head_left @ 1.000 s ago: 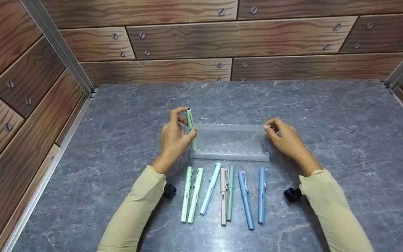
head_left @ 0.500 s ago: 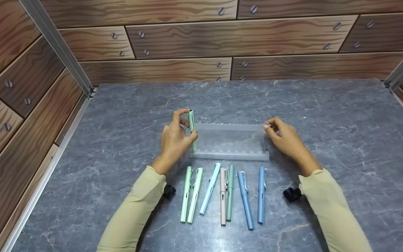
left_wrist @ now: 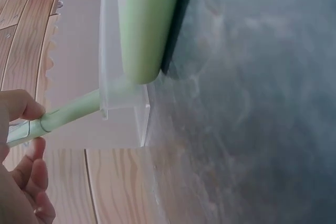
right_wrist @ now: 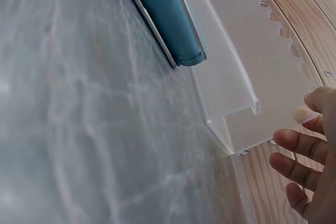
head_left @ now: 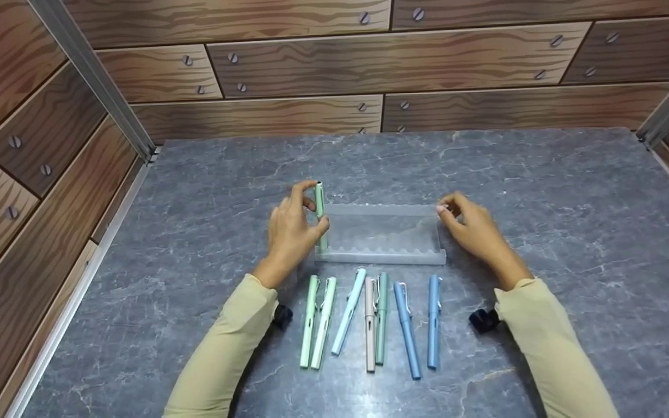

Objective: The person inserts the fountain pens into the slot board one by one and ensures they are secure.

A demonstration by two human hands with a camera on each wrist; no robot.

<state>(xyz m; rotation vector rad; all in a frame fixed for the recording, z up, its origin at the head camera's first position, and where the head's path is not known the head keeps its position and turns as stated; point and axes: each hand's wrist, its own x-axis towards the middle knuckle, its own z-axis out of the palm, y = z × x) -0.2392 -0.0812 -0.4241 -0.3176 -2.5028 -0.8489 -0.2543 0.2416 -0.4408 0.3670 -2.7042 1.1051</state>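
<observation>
A clear plastic pen stand with scalloped edges stands mid-table. My left hand pinches a light green pen between thumb and fingers at the stand's left end. In the left wrist view, that pen slants down behind the stand's front lip. The fingers of my right hand pinch the stand's upper right corner; in the right wrist view, a fingertip shows through the clear sheet. In front of the stand lie two more light green pens.
Beside the green pens lie a pale blue pen, a grey-brown pen, a dark green pen and two blue pens. Wood-patterned walls border the grey marbled table at the back and sides.
The green pen's top has shifted slightly right and become more upright, the left hand moving with it. My right hand has stayed at the stand's corner.
</observation>
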